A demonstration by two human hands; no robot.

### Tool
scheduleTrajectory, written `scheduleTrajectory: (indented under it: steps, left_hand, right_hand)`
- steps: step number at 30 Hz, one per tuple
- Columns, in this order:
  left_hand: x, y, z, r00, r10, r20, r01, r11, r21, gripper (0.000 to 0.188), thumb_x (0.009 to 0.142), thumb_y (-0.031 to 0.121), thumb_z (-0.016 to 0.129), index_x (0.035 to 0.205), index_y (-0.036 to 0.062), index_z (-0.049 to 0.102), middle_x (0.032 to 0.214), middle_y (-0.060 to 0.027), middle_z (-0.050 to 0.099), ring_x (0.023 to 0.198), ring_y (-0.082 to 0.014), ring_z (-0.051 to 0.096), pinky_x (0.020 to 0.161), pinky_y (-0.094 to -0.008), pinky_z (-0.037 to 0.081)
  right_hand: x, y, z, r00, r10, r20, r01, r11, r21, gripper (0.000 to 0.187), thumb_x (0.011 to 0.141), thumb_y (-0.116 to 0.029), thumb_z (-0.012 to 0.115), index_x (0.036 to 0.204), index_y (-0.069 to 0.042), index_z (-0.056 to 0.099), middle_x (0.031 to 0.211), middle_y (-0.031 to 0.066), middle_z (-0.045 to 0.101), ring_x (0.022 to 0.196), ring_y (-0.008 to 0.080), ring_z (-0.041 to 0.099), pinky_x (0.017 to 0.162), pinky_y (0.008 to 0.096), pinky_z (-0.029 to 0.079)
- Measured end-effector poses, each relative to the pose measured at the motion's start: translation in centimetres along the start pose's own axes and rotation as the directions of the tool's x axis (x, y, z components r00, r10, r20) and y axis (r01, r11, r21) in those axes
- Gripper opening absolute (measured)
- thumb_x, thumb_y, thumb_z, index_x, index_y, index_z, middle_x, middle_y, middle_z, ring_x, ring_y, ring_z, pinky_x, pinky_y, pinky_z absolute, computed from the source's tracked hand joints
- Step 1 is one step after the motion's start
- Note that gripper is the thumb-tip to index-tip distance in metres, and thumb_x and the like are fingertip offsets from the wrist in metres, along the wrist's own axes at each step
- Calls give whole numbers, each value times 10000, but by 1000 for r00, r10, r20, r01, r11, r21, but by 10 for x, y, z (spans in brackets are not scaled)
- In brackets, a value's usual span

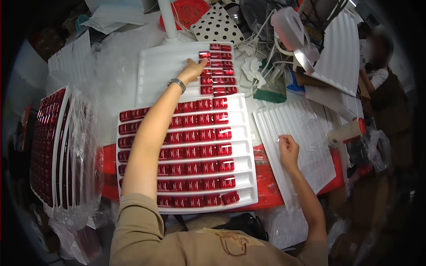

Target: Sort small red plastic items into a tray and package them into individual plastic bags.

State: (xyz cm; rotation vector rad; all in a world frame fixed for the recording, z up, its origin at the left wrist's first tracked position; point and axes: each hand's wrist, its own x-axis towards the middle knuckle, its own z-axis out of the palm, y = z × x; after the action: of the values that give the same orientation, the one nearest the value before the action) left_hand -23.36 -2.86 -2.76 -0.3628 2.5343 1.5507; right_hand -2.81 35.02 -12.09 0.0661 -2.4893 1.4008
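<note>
My left hand (pixel 194 70) reaches to the far white tray (pixel 162 66), its forearm passing over the near tray. Its fingertips touch a small glossy red block-shaped piece (pixel 204 62) in the left column of red pieces there; thumb and fingers are apart. Below it, the near white ridged tray (pixel 243 146) holds rows of similar red pieces (pixel 204 105) with pale print; my forearm hides some. In the front row, the rightmost piece (pixel 230 197) sits tilted. My right hand (pixel 289 150) is curled above white ridged sheets (pixel 306 146), a tiny pale spot showing at its fingertips.
Stacked trays of red pieces (pixel 49 146) stand wrapped in clear plastic at left. A white pole (pixel 167 20) rises behind the far tray. Cables, a polka-dot item (pixel 217 24) and a green box (pixel 270 95) crowd the back. A capped bottle (pixel 348 131) lies right; a person sits beyond.
</note>
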Motion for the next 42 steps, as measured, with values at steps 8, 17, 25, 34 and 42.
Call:
scheduleTrajectory:
  steps: [8,17,25,34,42]
  left_hand:
    - [-131,-7,12,661,718,220,-706,495,506,305,759,244,710,912,-17,676,899,-138,608,909,-295,561,790,-398,478]
    - [-166,-10,5,538,812,225,-838,544,39,276,807,134,671,1004,-33,573,948,-129,571,868,-254,575,751,-337,462]
    - [-165,0,27,652,689,317,-703,706,-90,265,812,102,658,1025,-31,573,960,-94,572,827,-169,558,736,-266,451]
    - [-161,8,43,519,801,299,-847,529,52,269,779,144,687,974,-11,586,894,-146,554,831,-295,550,721,-360,454]
    - [-141,6,45,565,807,173,-770,439,463,272,757,230,697,909,8,656,888,-78,521,873,-231,498,753,-350,379]
  right_hand:
    - [43,-146,28,964,56,260,-211,753,623,239,913,-116,559,1116,-1,507,784,46,572,633,71,530,564,208,456]
    - [57,-168,77,906,-133,401,-222,658,719,190,886,-107,608,1047,-23,553,739,17,577,597,62,532,536,184,425]
    - [66,-154,55,893,-88,441,-289,639,713,191,891,-98,598,1062,-22,562,724,13,590,570,46,530,493,178,426]
    - [68,-152,43,804,-55,592,-289,834,471,208,859,-102,641,1023,16,592,659,12,577,587,56,529,535,183,418]
    - [164,8,-66,945,254,-206,-291,364,-885,521,843,-453,582,1091,5,595,1152,199,591,1038,388,569,837,449,468]
